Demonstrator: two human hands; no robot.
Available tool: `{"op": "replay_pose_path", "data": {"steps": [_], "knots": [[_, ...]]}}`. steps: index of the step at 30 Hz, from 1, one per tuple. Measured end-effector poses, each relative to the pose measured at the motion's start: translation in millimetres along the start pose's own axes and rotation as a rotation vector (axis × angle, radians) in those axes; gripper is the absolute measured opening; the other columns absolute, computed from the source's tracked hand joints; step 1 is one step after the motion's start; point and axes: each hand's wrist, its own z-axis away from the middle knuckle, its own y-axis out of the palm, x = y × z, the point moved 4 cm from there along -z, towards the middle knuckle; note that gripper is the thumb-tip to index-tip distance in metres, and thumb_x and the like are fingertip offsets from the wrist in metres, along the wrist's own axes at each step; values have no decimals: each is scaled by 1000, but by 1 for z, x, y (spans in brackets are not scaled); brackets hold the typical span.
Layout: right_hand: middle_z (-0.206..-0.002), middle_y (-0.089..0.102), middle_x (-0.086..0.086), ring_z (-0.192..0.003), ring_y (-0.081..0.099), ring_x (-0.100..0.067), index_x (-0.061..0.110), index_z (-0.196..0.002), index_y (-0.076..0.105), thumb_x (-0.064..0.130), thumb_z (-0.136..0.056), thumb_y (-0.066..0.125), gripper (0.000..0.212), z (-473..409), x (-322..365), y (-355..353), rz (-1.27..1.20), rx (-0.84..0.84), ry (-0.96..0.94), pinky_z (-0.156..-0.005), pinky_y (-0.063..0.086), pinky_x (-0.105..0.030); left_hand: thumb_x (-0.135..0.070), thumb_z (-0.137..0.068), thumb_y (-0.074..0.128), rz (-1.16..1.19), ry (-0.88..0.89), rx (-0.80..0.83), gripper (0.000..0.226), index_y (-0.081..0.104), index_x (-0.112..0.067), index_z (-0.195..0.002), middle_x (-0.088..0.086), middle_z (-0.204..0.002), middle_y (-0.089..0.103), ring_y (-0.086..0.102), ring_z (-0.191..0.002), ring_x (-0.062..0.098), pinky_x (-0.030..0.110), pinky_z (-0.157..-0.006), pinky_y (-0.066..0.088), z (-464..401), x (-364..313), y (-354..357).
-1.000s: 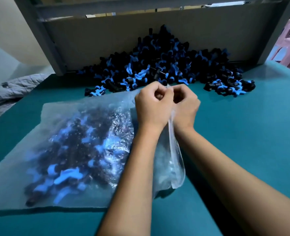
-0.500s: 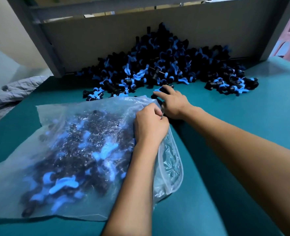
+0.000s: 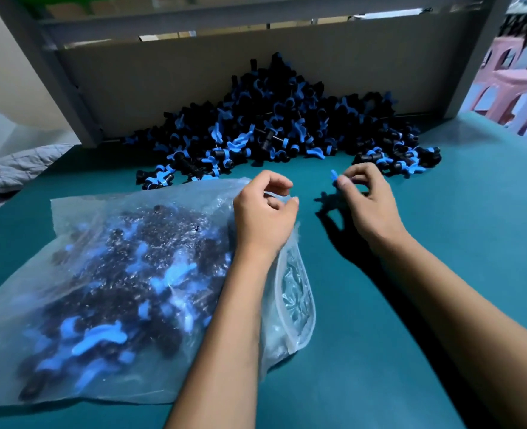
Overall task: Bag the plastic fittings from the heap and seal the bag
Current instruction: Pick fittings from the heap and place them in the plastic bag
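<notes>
The clear bag (image 3: 107, 289), full of black and blue fittings, lies on the teal tabletop (image 3: 442, 258) at the left. The left hand (image 3: 263, 212) pinches the bag's mouth at its far corner (fingers curled). The right hand (image 3: 366, 199) pinches one blue fitting (image 3: 334, 175) just beside it. The heap (image 3: 274, 125) sits behind, against the back panel (image 3: 163, 82).

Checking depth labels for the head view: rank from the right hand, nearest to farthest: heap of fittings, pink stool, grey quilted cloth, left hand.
Measured from the right hand, which pinches a blue fitting:
1. Left hand, just beside it, at the bag mouth.
2. Heap of fittings, behind it against the back panel.
3. Pink stool, off the table at far right.
4. Grey quilted cloth, off the table at far left.
</notes>
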Motion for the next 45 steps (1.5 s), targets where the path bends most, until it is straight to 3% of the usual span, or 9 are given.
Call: {"op": "replay_pose_path", "data": {"steps": [2, 4, 7, 11, 14, 18, 27, 36, 45], "knots": [[-86, 66, 3, -78, 72, -24, 19, -94, 52, 24, -104, 51, 12, 11, 0, 2, -592, 20, 264, -71, 58, -42, -10, -88, 75, 74, -85, 65, 11, 68, -16, -94, -2, -88, 70, 62, -54, 12, 31, -55, 55, 2, 2, 8], [-88, 68, -7, -74, 73, -37, 17, -91, 48, 24, -107, 42, 18, 21, 1, 4, -841, 77, 387, -60, 59, -41, -18, -93, 75, 144, -201, 162, 14, 68, -12, -103, 4, -91, 72, 68, -56, 18, 30, -52, 55, 6, 7, 19], [-87, 67, -11, -67, 69, -36, 15, -91, 48, 22, -107, 38, 20, 30, 1, 7, -803, 171, 368, -54, 58, -39, -18, -97, 71, 243, -266, 272, 13, 70, -7, -105, 9, -82, 76, 69, -58, 22, 29, -56, 57, 12, 8, 31], [-89, 64, -9, -66, 67, -31, 16, -91, 51, 23, -108, 42, 20, 30, 0, 10, -701, 212, 304, -54, 58, -39, -3, -93, 72, 302, -263, 202, 8, 70, -8, -88, 6, -68, 73, 69, -56, 17, 25, -58, 58, 13, 6, 31], [-91, 66, -11, -75, 68, -29, 13, -94, 55, 19, -104, 55, 11, 30, 1, 12, -600, 254, 187, -62, 60, -42, -1, -86, 80, 310, -273, 126, 11, 72, -9, -87, 9, -77, 74, 70, -65, 17, 31, -72, 62, 10, 8, 24], [-90, 70, -15, -85, 69, -30, 4, -100, 60, 9, -95, 68, 10, 30, 2, 12, -561, 276, 120, -76, 61, -50, 0, -85, 81, 347, -268, 114, 12, 74, -9, -88, 1, -73, 74, 68, -64, 6, 18, -63, 55, 9, 8, 18], [-80, 74, -3, -75, 70, -14, 11, -103, 71, 13, -89, 76, 15, 23, -13, 3, -694, -2, 247, -72, 55, -22, -7, -93, 74, 327, -274, 37, 6, 72, -13, -96, 0, -78, 70, 63, -69, 9, 22, -70, 53, 2, 11, 7], [-83, 75, -11, -71, 68, -19, 10, -91, 76, 13, -81, 83, 13, 28, -3, 10, -519, 236, 65, -69, 56, -30, -5, -89, 77, 196, -209, 252, 10, 71, -8, -97, 1, -84, 71, 63, -72, 4, 16, -71, 49, 8, 10, 16], [-79, 70, 3, -67, 63, -11, 12, -100, 71, 15, -87, 78, 15, 22, -17, 1, -536, -84, 188, -62, 50, -22, -6, -90, 77, 240, -264, 122, 9, 69, -10, -87, -1, -70, 63, 52, -59, 10, 23, -62, 45, 3, 9, 6]]}}
